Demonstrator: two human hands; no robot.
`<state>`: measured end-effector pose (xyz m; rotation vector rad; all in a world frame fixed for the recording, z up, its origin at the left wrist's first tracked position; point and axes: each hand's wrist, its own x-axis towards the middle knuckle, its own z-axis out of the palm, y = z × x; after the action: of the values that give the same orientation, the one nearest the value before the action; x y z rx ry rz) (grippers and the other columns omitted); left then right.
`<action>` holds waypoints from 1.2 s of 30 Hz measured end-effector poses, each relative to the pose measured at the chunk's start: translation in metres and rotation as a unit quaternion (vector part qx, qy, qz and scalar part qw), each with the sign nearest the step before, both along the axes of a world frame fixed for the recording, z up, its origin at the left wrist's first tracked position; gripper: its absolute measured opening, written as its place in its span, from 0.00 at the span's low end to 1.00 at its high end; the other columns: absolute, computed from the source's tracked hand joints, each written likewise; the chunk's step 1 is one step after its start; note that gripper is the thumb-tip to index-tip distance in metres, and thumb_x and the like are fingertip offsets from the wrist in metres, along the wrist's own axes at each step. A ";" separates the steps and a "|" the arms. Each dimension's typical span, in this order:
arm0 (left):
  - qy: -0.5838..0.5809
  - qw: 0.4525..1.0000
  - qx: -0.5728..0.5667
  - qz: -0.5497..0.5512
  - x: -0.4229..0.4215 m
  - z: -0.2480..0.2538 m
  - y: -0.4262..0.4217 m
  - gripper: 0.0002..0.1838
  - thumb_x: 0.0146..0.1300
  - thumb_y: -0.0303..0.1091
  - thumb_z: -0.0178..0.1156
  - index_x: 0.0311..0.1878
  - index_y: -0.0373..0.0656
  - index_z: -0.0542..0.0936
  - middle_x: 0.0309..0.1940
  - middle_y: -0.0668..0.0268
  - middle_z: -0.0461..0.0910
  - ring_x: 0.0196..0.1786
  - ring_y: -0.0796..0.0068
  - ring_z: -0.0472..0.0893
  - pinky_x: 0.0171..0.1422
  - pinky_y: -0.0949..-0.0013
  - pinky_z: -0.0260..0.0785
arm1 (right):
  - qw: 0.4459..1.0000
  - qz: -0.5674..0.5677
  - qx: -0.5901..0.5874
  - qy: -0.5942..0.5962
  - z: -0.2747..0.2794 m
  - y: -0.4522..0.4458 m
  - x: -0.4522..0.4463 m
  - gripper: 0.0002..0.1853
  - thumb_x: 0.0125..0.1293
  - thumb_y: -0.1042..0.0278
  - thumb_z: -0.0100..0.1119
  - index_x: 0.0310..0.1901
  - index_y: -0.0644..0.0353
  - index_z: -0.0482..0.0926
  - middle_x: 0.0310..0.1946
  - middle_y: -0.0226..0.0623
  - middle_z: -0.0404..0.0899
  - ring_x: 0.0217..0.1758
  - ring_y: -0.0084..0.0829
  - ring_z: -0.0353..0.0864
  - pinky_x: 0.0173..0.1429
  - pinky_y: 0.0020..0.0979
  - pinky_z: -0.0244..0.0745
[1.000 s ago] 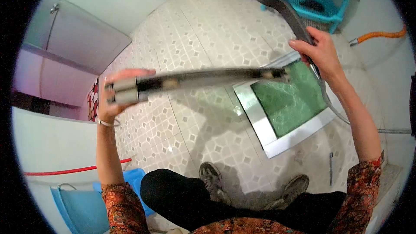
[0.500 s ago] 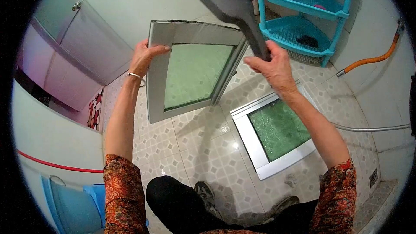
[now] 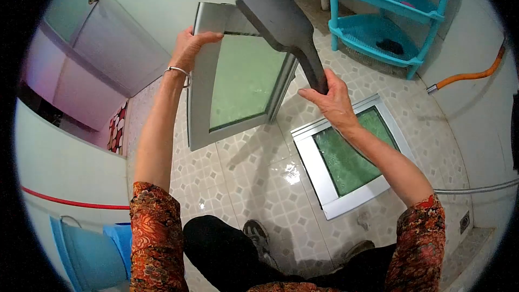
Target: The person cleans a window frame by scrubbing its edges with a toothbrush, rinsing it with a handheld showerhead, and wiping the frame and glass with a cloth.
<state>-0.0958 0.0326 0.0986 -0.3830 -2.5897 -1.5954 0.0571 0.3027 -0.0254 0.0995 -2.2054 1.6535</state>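
My left hand [image 3: 190, 47] grips the upper left edge of a grey-framed glass panel [image 3: 243, 84], thumb on the front of the frame. The panel stands upright, slightly tilted, its lower edge near the tiled floor. In my right hand [image 3: 334, 100] is the handle of a dark grey hand shower head [image 3: 278, 16], raised in front of the panel's upper right corner, which it hides. A second framed glass panel [image 3: 324, 184] lies flat and wet on the floor below my right forearm, which covers part of it.
A blue corner shelf [image 3: 373, 30] stands at the back right. An orange hose [image 3: 470, 77] and a metal shower hose [image 3: 476, 188] run along the right wall. Blue buckets [image 3: 89, 254] stand at lower left, near a red hose [image 3: 75, 203]. The patterned floor [image 3: 259, 184] is wet.
My left hand has moved up along the panel's edge in view. The shower head has come lower and closer to the panel, covering its upper right corner. The view has shifted slightly.
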 end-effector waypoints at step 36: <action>-0.015 0.999 0.038 0.001 0.003 -0.002 -0.025 0.22 0.41 0.37 0.73 0.38 0.37 0.78 0.30 0.62 0.79 0.31 0.72 0.79 0.36 0.66 0.73 | 0.985 -0.122 0.119 0.021 -0.073 0.057 -0.048 0.20 0.48 0.61 0.70 0.38 0.59 0.70 0.22 0.35 0.70 0.26 0.33 0.70 0.34 0.34 0.67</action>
<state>-0.0930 0.0073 0.0968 -0.3542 -2.5409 -1.7042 0.0092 0.3592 -0.0979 -0.0710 -2.2718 1.2452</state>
